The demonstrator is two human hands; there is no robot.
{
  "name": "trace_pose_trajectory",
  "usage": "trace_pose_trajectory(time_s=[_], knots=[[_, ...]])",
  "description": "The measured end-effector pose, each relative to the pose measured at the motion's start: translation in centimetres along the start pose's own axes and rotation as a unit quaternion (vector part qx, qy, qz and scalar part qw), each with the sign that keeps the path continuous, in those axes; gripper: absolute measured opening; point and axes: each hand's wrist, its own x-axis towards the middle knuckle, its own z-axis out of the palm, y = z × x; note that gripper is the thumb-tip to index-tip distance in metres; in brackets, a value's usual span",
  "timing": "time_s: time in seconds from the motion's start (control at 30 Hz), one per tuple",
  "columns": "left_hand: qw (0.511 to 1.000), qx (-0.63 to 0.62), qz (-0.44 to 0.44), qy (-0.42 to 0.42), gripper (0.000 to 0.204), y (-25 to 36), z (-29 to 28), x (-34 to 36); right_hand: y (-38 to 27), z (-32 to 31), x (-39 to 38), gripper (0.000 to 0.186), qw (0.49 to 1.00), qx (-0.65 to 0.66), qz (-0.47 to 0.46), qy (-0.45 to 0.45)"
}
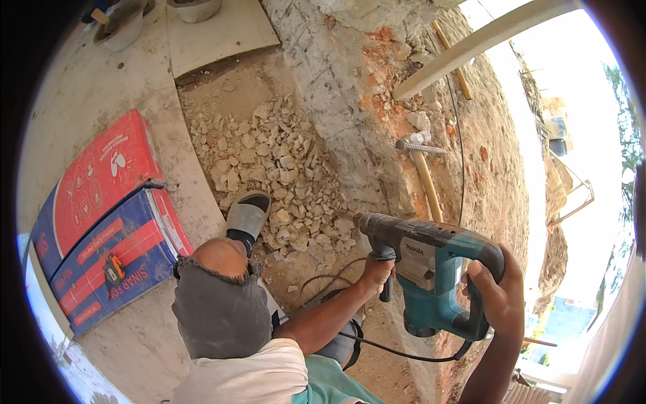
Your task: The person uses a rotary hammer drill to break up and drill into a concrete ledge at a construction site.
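Both my hands are on a teal and black demolition hammer (pixel 420 262), held sideways with its nose to the left beside the broken wall. My left hand (pixel 378 271) is closed round the black side handle near the nose. Round the rear loop handle, my right hand (pixel 498 293) is closed, its thumb on the near side. No bit shows clearly at the nose. A black cord (pixel 404 355) curves from the rear handle towards my legs. My bent knee (pixel 219 296) in torn dark cloth and a grey slipper (pixel 249 212) are to the left.
Broken rubble (pixel 282 175) fills the trench by the chipped wall (pixel 336 87). On the wall lies a wooden-handled hammer (pixel 428 185); a pole (pixel 484 46) slants above. Red and blue boxes (pixel 101 175), with a tape measure (pixel 114 268) on top, and buckets (pixel 123 34) stand left.
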Motion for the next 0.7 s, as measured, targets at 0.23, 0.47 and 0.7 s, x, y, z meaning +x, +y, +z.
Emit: trace_pose_trajectory(time_s=[0.23,0.47,0.7], knots=[[0.986,-0.040,-0.009,-0.161,0.023,2.8,1.4,-1.1,1.0,0.7,-4.1,0.046,0.998,0.031,-0.030,0.043],[0.967,-0.077,-0.001,-0.243,0.045,1.7,-5.4,2.3,2.2,4.7,-3.1,0.047,0.993,-0.103,-0.047,-0.014],[0.976,-0.043,-0.068,-0.201,0.046,3.2,-2.1,1.1,4.8,1.9,-1.4,0.035,1.000,0.011,0.000,0.022]])
